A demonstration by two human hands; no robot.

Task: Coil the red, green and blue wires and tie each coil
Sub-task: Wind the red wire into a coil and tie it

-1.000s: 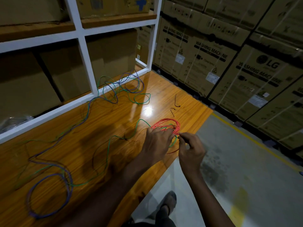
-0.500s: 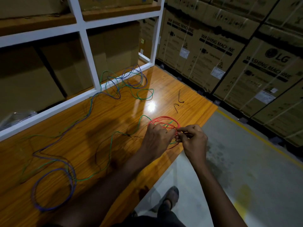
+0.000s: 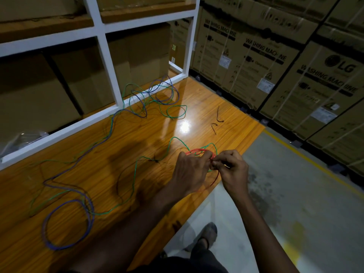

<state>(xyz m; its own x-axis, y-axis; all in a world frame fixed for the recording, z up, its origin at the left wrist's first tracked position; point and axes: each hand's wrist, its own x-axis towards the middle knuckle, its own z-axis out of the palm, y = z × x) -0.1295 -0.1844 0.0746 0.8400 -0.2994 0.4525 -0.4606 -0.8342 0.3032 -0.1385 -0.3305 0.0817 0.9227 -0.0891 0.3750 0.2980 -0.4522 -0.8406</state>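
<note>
The red wire (image 3: 199, 151) is gathered into a small coil at the front right of the wooden table (image 3: 118, 146). My left hand (image 3: 189, 172) covers and grips the coil's near side. My right hand (image 3: 231, 170) pinches the coil's right edge with closed fingers; what sits between the fingertips is hidden. The green wire (image 3: 136, 174) trails loose across the table, one loop passing behind the red coil. The blue wire (image 3: 67, 219) lies in a loose ring at the front left and runs back to a tangle by the shelf frame.
Two short dark ties (image 3: 217, 121) lie on the table behind my hands. A white shelf frame (image 3: 110, 75) with cardboard boxes lines the table's far side. Stacked washing machine cartons (image 3: 275, 62) stand to the right. The concrete floor (image 3: 295, 194) and my shoe (image 3: 206, 233) are below.
My right hand has moved left, from apart beside the coil to touching my left hand at the coil's right edge. The view has shifted a little.
</note>
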